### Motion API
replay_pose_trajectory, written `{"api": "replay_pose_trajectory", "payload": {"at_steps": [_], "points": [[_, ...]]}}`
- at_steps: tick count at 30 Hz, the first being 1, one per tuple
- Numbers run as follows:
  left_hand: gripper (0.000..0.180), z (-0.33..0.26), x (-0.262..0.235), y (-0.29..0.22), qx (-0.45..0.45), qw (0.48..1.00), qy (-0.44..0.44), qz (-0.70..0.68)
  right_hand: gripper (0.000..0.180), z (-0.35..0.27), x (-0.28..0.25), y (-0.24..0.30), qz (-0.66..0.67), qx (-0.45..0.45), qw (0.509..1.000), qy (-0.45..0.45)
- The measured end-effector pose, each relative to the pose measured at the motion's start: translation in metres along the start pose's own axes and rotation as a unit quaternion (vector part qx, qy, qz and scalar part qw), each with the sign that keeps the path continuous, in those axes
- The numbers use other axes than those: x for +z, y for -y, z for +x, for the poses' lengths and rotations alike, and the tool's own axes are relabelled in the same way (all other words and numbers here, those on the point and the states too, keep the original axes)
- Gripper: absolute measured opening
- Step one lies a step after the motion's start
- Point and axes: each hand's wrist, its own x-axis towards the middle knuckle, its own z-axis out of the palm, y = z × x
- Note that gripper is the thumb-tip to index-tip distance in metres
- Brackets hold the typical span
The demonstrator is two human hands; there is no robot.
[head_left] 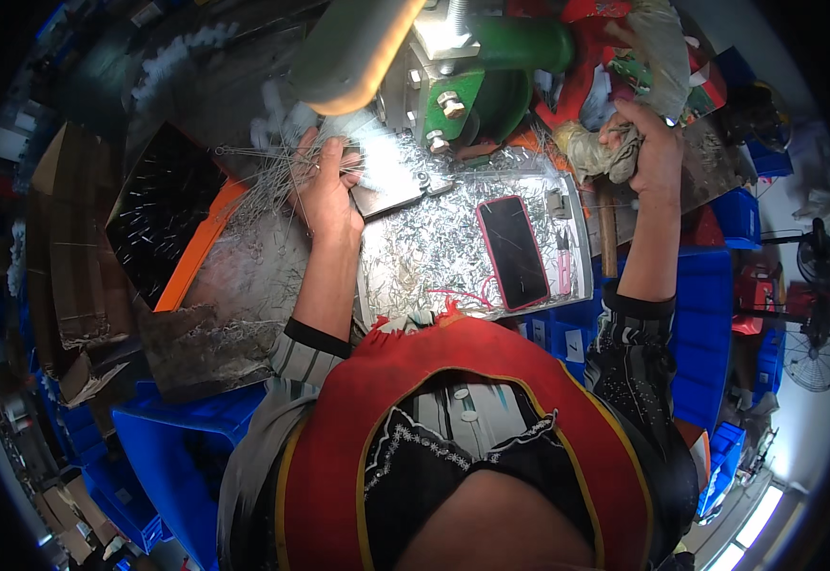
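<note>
My left hand (327,195) is closed on a loose bundle of thin metal wires (267,179), which fan out to the left. Its fingertips are beside the brightly lit metal block (391,193) under the green press (501,48). At the right, my right hand (655,152) is wrapped round a cloth-wrapped handle (607,157) beside the press's red part. Below the press lies a light tray (582,243) strewn with short shiny metal bits. A phone with a pink-red edge (512,252) rests on it, near a small pink-handled tool (563,268).
An orange-rimmed box (207,243) with a dark inside and shiny bits stands left of my left hand. A lamp-like green and yellow part (353,52) hangs over the work spot. Blue bins (182,428) flank me, and a wooden handle (608,233) is right of the tray.
</note>
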Motion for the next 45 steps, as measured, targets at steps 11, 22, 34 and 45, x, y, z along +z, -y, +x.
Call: {"api": "replay_pose_trajectory", "payload": {"at_steps": [11,22,34,45], "points": [[0.045,-0.002,0.004,-0.003,-0.009,1.0,-0.019,0.009,0.008,-0.006,0.002,-0.048,0.083,-0.138,0.986,0.041],[0.045,0.005,-0.01,-0.003,-0.023,0.996,0.031,-0.081,0.013,0.0,0.0,-0.012,0.01,-0.01,1.0,0.0],[0.044,0.002,-0.005,-0.007,-0.029,0.998,0.002,-0.061,0.008,0.005,-0.008,-0.035,-0.022,-0.115,0.992,0.04],[0.045,0.002,-0.006,-0.002,-0.023,0.998,0.039,-0.047,0.012,-0.002,0.004,-0.028,0.053,-0.044,0.998,0.014]]}}
